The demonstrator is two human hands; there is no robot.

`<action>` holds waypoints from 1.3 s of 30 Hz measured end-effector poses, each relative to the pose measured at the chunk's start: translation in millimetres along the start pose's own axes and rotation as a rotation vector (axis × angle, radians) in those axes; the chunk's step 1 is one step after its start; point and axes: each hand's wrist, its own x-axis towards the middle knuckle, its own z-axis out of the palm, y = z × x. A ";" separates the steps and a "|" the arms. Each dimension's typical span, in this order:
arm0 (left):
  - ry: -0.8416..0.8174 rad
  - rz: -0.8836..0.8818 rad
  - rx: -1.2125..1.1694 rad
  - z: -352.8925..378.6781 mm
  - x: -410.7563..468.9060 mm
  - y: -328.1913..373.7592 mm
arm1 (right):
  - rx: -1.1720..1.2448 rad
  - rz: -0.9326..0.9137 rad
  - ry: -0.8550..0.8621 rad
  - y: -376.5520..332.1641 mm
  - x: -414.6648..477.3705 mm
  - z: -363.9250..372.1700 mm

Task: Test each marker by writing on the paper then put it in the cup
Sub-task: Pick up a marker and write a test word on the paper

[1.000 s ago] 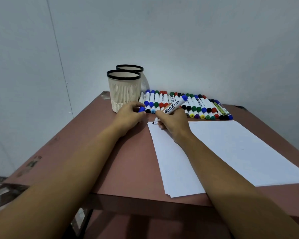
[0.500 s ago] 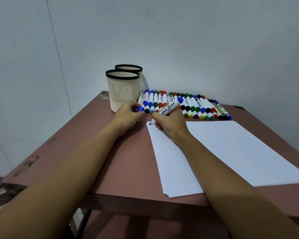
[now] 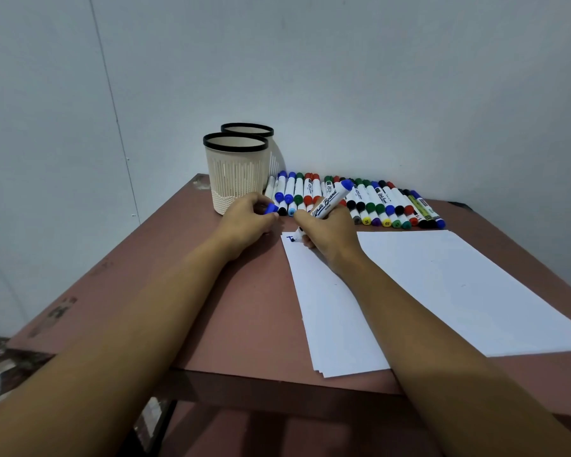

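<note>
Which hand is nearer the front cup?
Left. The left hand, holding a blue cap, sits beside the front cup; the right hand is farther right, writing on the paper with a marker.

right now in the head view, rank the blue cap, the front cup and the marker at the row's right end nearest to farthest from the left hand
1. blue cap: pinched by the left hand.
2. front cup: just beyond that hand, toward the wall.
3. end marker: far right, past the right hand holding the whiteboard marker.
</note>
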 end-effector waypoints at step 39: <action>-0.042 0.009 0.028 -0.9 -3.1 3.1 | -0.090 -0.043 0.077 0.2 0.1 -1.2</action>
